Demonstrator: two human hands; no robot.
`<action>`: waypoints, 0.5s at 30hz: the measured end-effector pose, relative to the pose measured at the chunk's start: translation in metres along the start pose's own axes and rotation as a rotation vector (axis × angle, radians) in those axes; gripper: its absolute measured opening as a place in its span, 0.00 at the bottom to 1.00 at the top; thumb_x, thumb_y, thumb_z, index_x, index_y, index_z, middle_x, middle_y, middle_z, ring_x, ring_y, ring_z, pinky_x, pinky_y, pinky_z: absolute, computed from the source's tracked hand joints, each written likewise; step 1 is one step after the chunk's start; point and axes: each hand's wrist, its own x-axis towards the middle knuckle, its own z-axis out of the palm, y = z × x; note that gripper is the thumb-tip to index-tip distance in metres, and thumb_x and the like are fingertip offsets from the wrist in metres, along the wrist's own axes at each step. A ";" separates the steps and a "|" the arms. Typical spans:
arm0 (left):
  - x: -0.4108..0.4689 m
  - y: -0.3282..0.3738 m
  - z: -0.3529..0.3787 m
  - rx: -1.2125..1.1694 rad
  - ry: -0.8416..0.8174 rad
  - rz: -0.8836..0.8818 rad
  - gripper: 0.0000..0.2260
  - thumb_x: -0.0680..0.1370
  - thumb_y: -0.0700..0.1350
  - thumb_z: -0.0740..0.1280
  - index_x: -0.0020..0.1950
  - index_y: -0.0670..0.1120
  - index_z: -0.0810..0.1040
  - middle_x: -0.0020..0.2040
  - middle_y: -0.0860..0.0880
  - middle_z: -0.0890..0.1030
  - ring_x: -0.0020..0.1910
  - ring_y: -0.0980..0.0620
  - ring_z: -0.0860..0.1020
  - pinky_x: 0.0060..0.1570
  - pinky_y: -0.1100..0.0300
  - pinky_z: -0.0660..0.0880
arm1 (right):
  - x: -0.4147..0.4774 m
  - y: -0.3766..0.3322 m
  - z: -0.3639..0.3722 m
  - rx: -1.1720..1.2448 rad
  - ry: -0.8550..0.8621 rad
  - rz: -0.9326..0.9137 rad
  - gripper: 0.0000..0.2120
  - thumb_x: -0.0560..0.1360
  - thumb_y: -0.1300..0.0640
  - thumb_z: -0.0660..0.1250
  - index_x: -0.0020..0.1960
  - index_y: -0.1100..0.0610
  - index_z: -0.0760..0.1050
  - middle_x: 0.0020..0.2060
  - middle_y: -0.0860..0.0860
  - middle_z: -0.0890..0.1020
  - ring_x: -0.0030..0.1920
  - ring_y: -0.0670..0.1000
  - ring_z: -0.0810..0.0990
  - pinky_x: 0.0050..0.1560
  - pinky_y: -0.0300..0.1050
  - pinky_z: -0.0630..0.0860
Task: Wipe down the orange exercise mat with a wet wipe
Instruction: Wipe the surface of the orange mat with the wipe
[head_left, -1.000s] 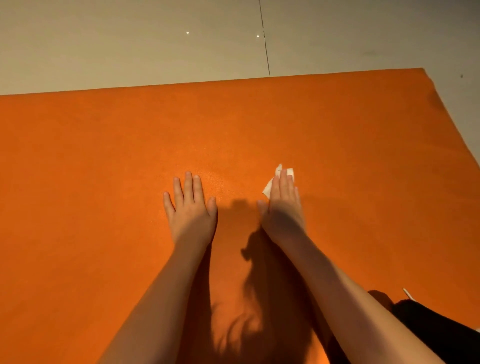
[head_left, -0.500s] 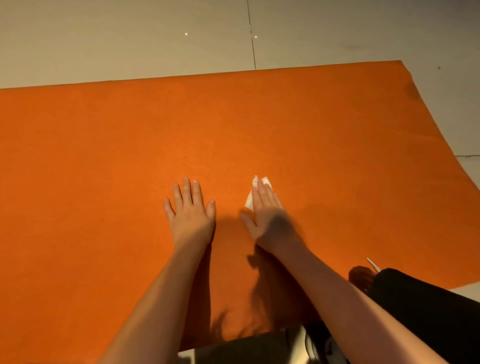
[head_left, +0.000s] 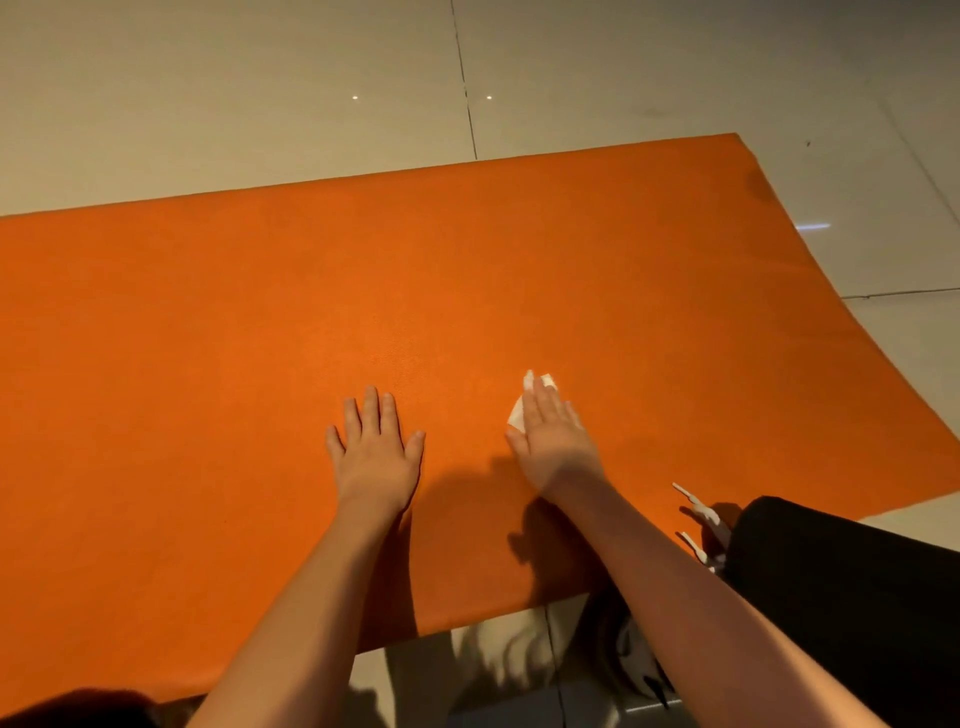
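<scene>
A view from above, looking down at a person's two bare forearms reaching forward over a large flat orange foam exercise mat (head_left: 208, 338). The mat lies spread on a pale glossy tiled floor (head_left: 208, 104) and fills most of the view. Its far right corner shows at the upper right, and its near edge crosses just under the arms.

The left hand (head_left: 374, 457) rests palm down on the mat near the middle. Its fingers are straight and slightly spread, and it holds nothing. Just to its right, apart from it, the right hand (head_left: 556, 447) lies flat with its fingers straight and close together. It presses a small crumpled white wet wipe (head_left: 518, 413) against the mat. The wipe peeks out past the fingertips and beside the thumb edge of the hand.

At the lower right, a leg in black cloth (head_left: 857, 597) overlaps the mat's near edge. Thin white strips (head_left: 696, 506) lie beside it; what they are is unclear.
</scene>
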 end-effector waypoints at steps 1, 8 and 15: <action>-0.002 0.001 0.001 0.006 -0.010 0.002 0.30 0.83 0.60 0.46 0.81 0.47 0.42 0.80 0.48 0.39 0.79 0.46 0.37 0.76 0.44 0.41 | -0.002 0.001 -0.001 0.006 0.000 0.058 0.31 0.84 0.46 0.47 0.79 0.60 0.38 0.79 0.52 0.38 0.78 0.51 0.37 0.75 0.46 0.38; -0.009 0.009 0.000 0.023 -0.015 -0.015 0.30 0.84 0.58 0.47 0.81 0.46 0.42 0.81 0.47 0.40 0.79 0.45 0.39 0.76 0.43 0.43 | -0.029 -0.004 0.005 0.026 -0.052 -0.122 0.33 0.84 0.46 0.50 0.79 0.58 0.38 0.78 0.50 0.38 0.78 0.50 0.38 0.75 0.44 0.37; -0.031 0.017 0.000 0.034 -0.059 0.031 0.30 0.84 0.58 0.47 0.81 0.45 0.44 0.81 0.47 0.41 0.79 0.44 0.40 0.76 0.44 0.44 | -0.057 -0.007 0.004 0.121 -0.065 -0.008 0.34 0.83 0.43 0.50 0.79 0.58 0.38 0.78 0.47 0.37 0.78 0.49 0.37 0.74 0.43 0.35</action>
